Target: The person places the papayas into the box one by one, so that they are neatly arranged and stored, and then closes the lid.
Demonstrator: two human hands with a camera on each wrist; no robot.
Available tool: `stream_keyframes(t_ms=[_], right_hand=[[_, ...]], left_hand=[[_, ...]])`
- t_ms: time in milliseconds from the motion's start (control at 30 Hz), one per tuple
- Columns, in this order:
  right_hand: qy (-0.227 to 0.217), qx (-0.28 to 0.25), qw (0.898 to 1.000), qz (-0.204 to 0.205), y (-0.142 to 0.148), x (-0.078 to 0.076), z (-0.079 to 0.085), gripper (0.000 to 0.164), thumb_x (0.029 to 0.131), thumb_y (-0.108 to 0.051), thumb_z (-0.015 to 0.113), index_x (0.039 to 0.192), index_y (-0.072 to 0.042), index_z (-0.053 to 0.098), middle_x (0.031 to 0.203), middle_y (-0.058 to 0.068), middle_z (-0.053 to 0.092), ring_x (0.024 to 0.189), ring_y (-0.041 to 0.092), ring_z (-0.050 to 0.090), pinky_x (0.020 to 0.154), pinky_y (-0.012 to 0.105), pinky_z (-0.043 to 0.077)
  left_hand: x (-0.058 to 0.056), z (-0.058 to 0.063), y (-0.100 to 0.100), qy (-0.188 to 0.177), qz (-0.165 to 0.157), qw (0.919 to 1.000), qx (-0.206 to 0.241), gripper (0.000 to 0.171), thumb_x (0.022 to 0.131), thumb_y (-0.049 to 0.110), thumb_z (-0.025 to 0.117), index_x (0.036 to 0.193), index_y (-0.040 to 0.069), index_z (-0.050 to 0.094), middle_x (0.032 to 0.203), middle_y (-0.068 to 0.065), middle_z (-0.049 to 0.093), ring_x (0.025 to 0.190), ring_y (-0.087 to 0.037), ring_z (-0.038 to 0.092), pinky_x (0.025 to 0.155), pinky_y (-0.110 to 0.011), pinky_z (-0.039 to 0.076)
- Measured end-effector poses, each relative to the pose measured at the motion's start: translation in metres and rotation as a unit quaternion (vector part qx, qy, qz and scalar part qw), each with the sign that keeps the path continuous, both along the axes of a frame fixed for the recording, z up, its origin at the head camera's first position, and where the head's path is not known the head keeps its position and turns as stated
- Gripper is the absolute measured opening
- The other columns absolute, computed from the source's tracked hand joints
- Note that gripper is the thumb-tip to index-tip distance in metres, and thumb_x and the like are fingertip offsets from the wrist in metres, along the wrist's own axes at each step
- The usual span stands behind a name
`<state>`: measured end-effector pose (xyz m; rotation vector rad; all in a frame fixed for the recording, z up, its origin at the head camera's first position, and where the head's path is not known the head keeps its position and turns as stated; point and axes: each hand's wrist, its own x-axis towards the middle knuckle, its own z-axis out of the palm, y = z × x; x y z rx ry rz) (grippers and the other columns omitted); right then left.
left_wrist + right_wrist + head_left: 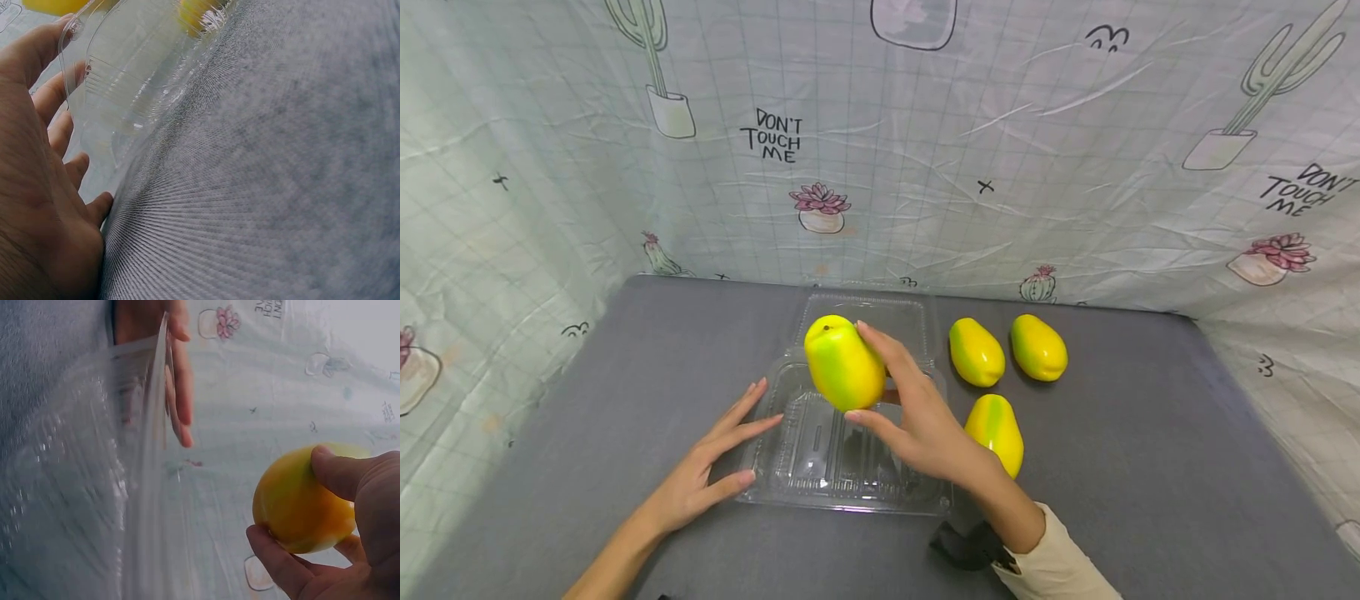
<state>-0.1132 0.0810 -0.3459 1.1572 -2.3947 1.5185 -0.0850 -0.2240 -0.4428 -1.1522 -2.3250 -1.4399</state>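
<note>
My right hand [928, 417] holds a yellow-green papaya [844, 364] above the clear plastic clamshell container [842, 500]. In the right wrist view the thumb lies on one side of this papaya [303, 506] and the fingers on the other. The container lies with its lid [865, 312] folded back behind the base. At the base's left edge my left hand [700, 471] has its fingers spread and fairly straight, touching the rim. The left wrist view shows that hand [37, 150] beside the container wall [125, 81].
Right of the container lie three more papayas: one [977, 352] at the back, another [1039, 348] beside it, and a nearer one [995, 433] partly behind my right forearm. A black object [966, 546] is by the right wrist. Printed cloth [887, 150] hangs around the grey table [1150, 467].
</note>
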Motion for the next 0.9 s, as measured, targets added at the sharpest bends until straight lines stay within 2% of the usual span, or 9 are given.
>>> stream_keyframes(t_ms=[167,300,533,733,900], right_hand=[[-0.007,0.001,1.000,-0.007,-0.009,0.001,-0.005,0.093,0.083,-0.011,0.074,0.153,-0.023,0.013,0.152,0.003,0.024,0.117,0.023,0.053,0.084,0.027,0.051],[0.004,0.003,1.000,-0.015,-0.018,-0.001,-0.010,0.093,0.083,-0.010,0.074,0.152,-0.023,0.014,0.151,0.004,0.024,0.118,0.023,0.050,0.082,0.026,0.052],[0.041,0.030,0.998,-0.026,-0.028,-0.004,-0.023,0.092,0.083,-0.009,0.072,0.151,-0.019,0.011,0.150,0.009,0.021,0.119,0.025,0.046,0.082,0.024,0.051],[0.088,0.068,0.993,-0.036,-0.031,-0.007,-0.032,0.092,0.084,-0.010,0.073,0.150,-0.018,0.011,0.149,0.010,0.021,0.123,0.025,0.044,0.095,0.034,0.046],[0.102,0.088,0.990,-0.030,-0.031,-0.008,-0.037,0.091,0.084,-0.012,0.074,0.150,-0.017,0.011,0.148,0.010,0.022,0.127,0.026,0.041,0.102,0.038,0.040]], left_hand=[[0.000,0.000,-0.001,-0.009,0.005,0.9999,-0.006,0.062,0.077,0.004,0.066,0.137,0.002,0.051,0.154,-0.025,0.019,0.141,-0.042,0.013,0.113,-0.025,0.010],[0.000,-0.001,-0.001,-0.012,0.003,0.9999,-0.004,0.061,0.078,0.004,0.066,0.137,0.002,0.050,0.154,-0.024,0.019,0.142,-0.041,0.013,0.113,-0.025,0.010],[0.002,0.000,0.000,-0.011,-0.002,0.9999,0.000,0.058,0.082,0.007,0.064,0.138,0.002,0.049,0.154,-0.025,0.018,0.142,-0.041,0.011,0.113,-0.025,0.009],[0.003,0.001,0.001,-0.008,0.002,1.0000,-0.003,0.059,0.081,0.007,0.064,0.138,0.002,0.049,0.154,-0.024,0.018,0.141,-0.042,0.012,0.113,-0.026,0.009],[0.002,-0.001,0.001,-0.002,0.003,1.0000,-0.004,0.059,0.080,0.006,0.065,0.137,0.002,0.050,0.154,-0.025,0.019,0.141,-0.043,0.013,0.113,-0.027,0.009]])
